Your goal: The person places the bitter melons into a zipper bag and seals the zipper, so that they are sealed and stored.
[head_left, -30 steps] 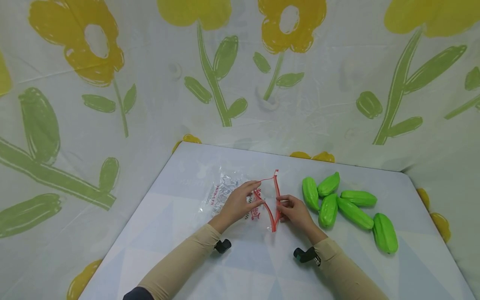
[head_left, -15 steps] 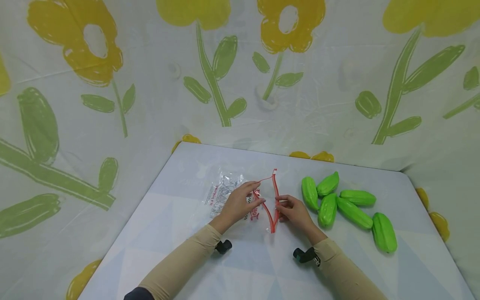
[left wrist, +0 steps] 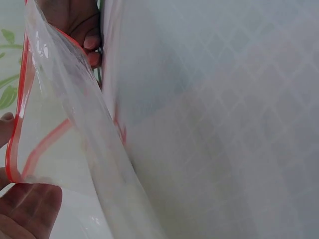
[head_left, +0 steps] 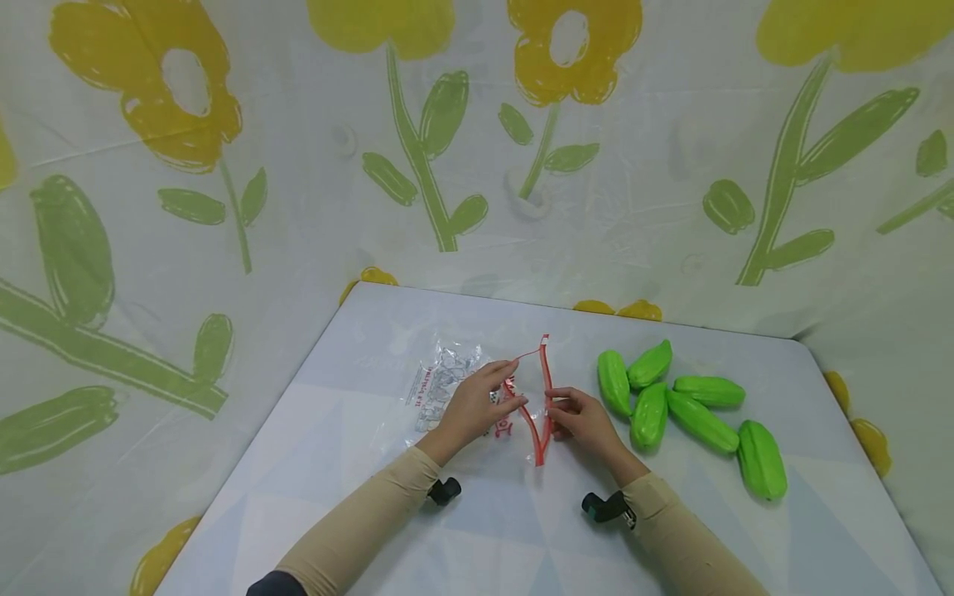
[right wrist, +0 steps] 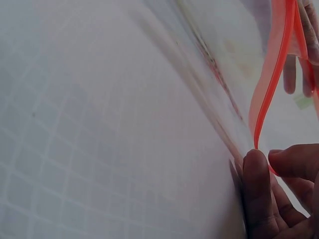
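— Clear plastic, red along the mouth: is that zip-seal bag point(head_left: 477, 397) flat on the pale patterned table point(head_left: 373, 513)?

— Its body lies on the table near the middle, left of the hands. The long axis runs left to right, closed end to the left, red-edged mouth to the right and lifted.

— Who has the mouth?

— Both hands. The left hand point(head_left: 473, 406) pinches the nearer-left red strip between thumb and curled fingers; the right hand point(head_left: 585, 422) pinches the other strip the same way. The two strips bow apart between them, so the mouth gapes.

— And the wrist views?

— The left wrist view shows the fingertips point(left wrist: 30, 204) at the red edge; the right wrist view shows the fingers point(right wrist: 259, 184) closed on the strip's bend.

— Anything beside them?

— Six bright green ribbed plastic gourds point(head_left: 671, 406) in a loose cluster, just right of the right hand, not touching it.
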A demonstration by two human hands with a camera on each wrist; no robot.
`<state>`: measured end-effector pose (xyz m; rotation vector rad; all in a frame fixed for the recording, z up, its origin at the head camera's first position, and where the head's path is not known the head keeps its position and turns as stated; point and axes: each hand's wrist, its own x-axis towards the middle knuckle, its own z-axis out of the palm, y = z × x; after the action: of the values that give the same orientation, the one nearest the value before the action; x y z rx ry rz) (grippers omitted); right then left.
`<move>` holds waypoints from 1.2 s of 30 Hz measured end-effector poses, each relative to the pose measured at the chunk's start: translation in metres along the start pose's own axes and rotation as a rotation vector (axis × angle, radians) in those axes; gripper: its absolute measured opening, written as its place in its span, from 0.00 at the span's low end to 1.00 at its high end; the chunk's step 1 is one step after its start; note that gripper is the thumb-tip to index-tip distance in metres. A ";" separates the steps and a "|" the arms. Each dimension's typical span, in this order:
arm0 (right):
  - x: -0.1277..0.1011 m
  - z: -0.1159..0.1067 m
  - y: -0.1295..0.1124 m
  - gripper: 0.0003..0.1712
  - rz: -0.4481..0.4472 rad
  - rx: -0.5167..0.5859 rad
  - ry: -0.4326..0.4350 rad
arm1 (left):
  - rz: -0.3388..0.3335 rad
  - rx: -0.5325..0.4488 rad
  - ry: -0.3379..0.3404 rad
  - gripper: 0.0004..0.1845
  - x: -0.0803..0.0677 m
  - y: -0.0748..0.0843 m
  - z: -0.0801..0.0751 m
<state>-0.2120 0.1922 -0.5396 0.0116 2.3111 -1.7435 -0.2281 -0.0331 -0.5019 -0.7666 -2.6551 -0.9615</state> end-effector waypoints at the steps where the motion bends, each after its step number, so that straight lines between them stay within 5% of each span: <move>1: 0.000 0.000 0.000 0.20 -0.001 -0.003 -0.001 | 0.001 0.003 -0.002 0.35 0.000 0.000 0.000; 36: -0.001 -0.003 0.001 0.18 -0.032 -0.002 -0.042 | -0.026 0.030 -0.025 0.38 0.001 -0.004 -0.001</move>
<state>-0.2115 0.1951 -0.5397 -0.0623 2.2960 -1.7397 -0.2306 -0.0361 -0.5029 -0.7449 -2.7011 -0.9215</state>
